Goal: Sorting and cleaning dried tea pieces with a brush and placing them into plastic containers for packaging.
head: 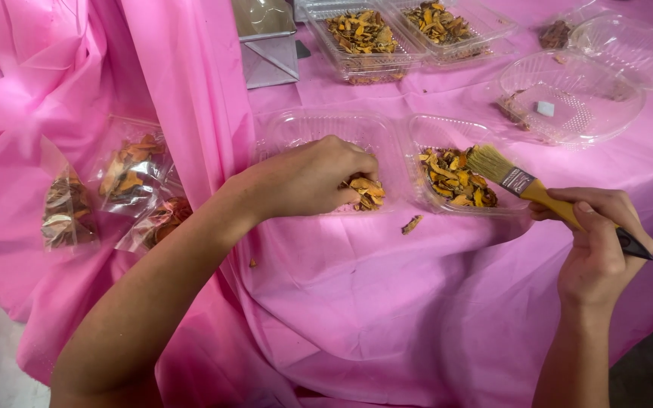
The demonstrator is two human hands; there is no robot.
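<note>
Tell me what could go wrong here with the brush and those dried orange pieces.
One dried piece already lies loose on the pink tablecloth, near the clear hinged tray; more could spill the same way. The left hand grips a small pile of pieces and may crumble them. The brush in the right hand hovers by the filled half and could flick bits out.

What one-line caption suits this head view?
Left hand gathers dried orange slices in a clear clamshell tray; right hand holds a yellow-handled brush over pink cloth.

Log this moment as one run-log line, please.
left hand: on dried orange pieces in clear tray | right hand: holds paintbrush over adjoining tray's pieces
</note>
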